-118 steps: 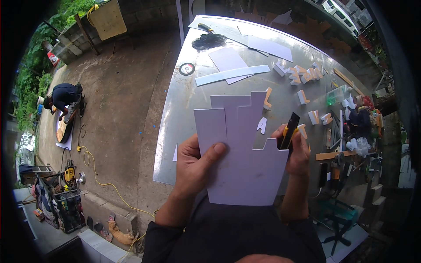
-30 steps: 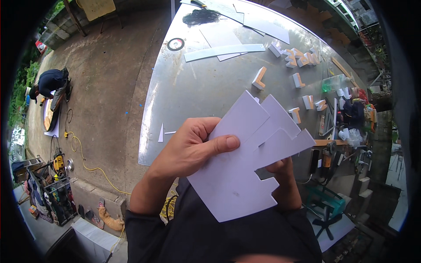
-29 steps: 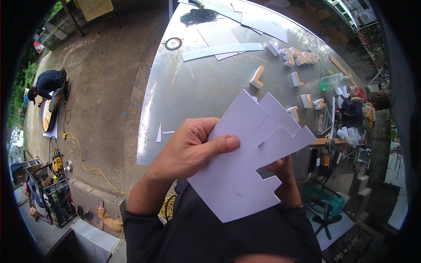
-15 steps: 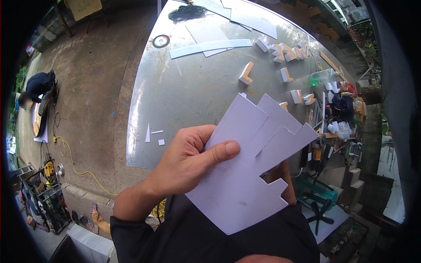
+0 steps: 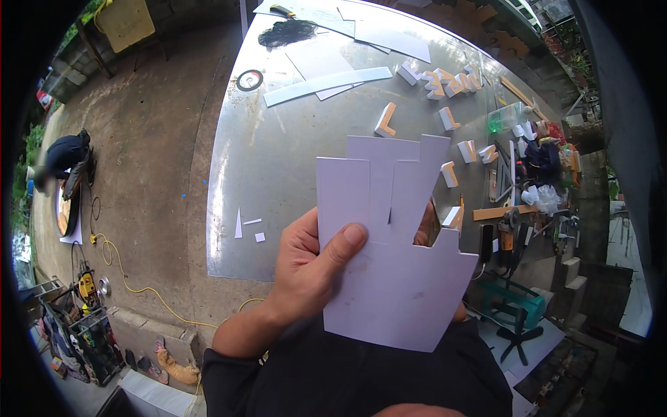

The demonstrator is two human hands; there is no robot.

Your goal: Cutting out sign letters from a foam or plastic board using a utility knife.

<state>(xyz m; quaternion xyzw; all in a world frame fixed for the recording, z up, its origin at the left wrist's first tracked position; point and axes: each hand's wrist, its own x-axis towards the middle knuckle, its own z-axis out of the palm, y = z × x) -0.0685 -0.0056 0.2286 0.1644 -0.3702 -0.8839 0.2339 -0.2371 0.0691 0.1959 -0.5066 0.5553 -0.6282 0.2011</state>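
My left hand (image 5: 309, 260) grips a white sheet (image 5: 396, 295) by its left edge, thumb flat on the front and fingers behind. The sheet is thin and stiff, with stepped notches and slits cut into its upper part and right side. Most of my right hand (image 5: 424, 226) is behind the sheet; some skin shows through the notch, but its fingers are hidden. Beyond the sheet, an L-shaped block (image 5: 385, 120) with a tan face and white sides stands on the metal table (image 5: 292, 174). Small white offcuts (image 5: 260, 238) lie on the table to the left.
More letter-shaped blocks (image 5: 450, 83) cluster at the far right. White strips (image 5: 326, 85), a round disc (image 5: 250, 80) and a cutter knife (image 5: 283, 10) lie farther back. Tools and a green bottle (image 5: 505, 117) crowd the right side. A person (image 5: 67, 153) bends over on the far left.
The white sheet has turned anticlockwise from a slant to nearly upright, still in my left hand. My left forearm has shifted a little to the right.
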